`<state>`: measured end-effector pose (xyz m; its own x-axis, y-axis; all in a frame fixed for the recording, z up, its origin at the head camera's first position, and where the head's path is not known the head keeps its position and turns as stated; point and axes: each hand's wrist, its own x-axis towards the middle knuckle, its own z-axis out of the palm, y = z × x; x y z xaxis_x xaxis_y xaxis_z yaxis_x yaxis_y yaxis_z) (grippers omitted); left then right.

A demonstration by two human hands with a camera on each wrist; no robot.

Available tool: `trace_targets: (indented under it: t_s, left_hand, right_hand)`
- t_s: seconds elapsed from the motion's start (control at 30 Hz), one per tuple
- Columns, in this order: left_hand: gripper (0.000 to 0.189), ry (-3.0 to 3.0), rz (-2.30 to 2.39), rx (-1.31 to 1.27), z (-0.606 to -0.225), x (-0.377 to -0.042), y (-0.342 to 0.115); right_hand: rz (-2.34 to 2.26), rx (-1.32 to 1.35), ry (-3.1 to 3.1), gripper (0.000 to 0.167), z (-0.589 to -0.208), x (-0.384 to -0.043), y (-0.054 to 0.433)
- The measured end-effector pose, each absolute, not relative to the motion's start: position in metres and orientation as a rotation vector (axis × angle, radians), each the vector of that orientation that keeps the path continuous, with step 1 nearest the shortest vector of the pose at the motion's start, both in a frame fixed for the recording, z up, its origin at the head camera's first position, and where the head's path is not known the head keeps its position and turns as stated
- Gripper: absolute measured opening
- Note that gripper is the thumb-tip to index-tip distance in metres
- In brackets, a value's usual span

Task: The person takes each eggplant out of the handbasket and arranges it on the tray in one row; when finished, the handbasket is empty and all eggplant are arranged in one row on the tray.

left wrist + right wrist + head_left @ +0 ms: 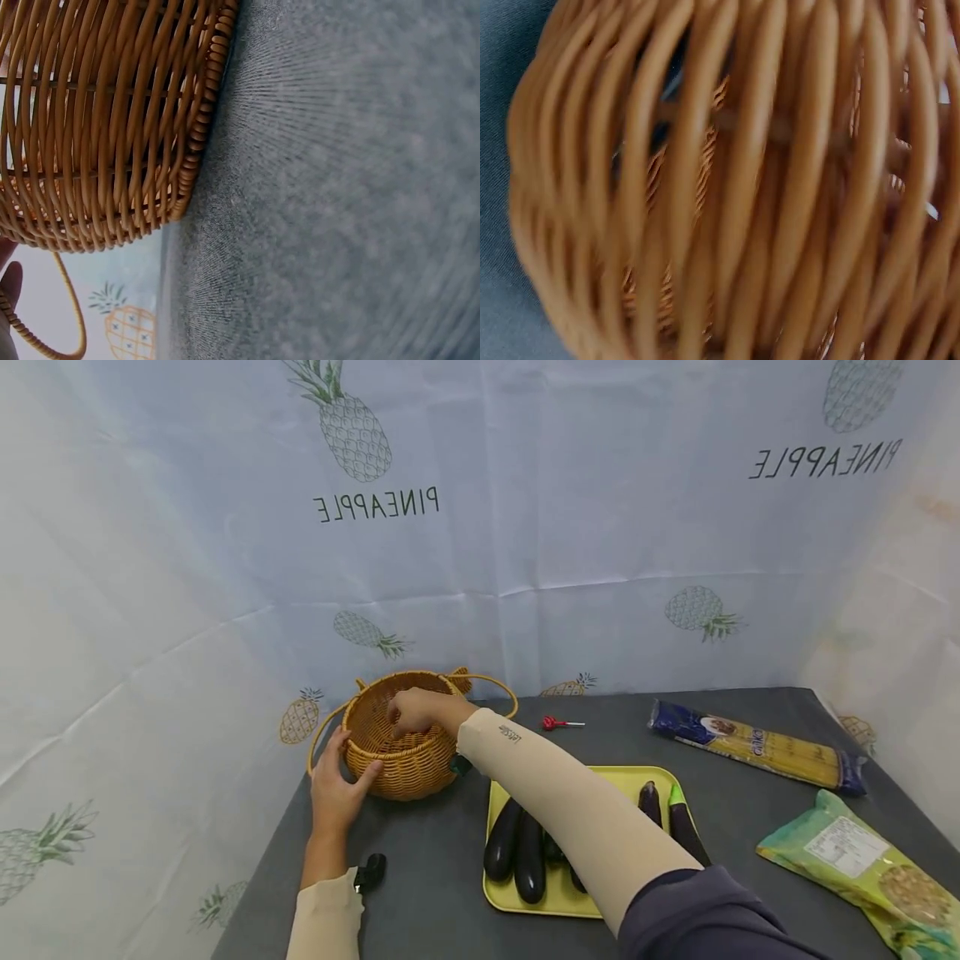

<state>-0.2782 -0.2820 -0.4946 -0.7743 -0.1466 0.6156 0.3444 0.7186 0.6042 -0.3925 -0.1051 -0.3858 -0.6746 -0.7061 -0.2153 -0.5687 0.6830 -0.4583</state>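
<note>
A round wicker basket (408,772) stands at the back left of the table, its thin loop handles out to the sides. My left hand (337,789) holds its left side, thumb on the front and fingers near the rim and handle. Over the rim, my right hand (422,708) reaches inside with bent fingers; whether they hold anything is hidden. In the left wrist view the wicker wall (112,112) stands close, with fingertips (11,281) by the handle. Only wicker strands (757,180) fill the right wrist view, with something dark behind the gaps.
Several eggplants (530,860) lie on a yellow tray (498,893) under my right forearm. A red lollipop (551,723) lies behind it. To the right are a pack of spaghetti (780,752) and a green-yellow bag (862,860). A pineapple-print cloth (525,543) hangs behind the table.
</note>
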Motion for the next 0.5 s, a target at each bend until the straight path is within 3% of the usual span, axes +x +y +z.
trace_targets:
  t_s: [0.27,0.5]
  left_hand:
    - [0.071,-2.269,-0.963,-0.152,-0.497,-0.275,-0.278]
    - [0.070,-2.250,-0.937,-0.147,-0.494,-0.274,-0.280]
  right_hand:
    - [-0.110,-1.071,2.442,0.028,-0.406,-0.385,-0.120]
    - [0.058,-0.867,2.484,0.030,-0.410,-0.383,-0.119]
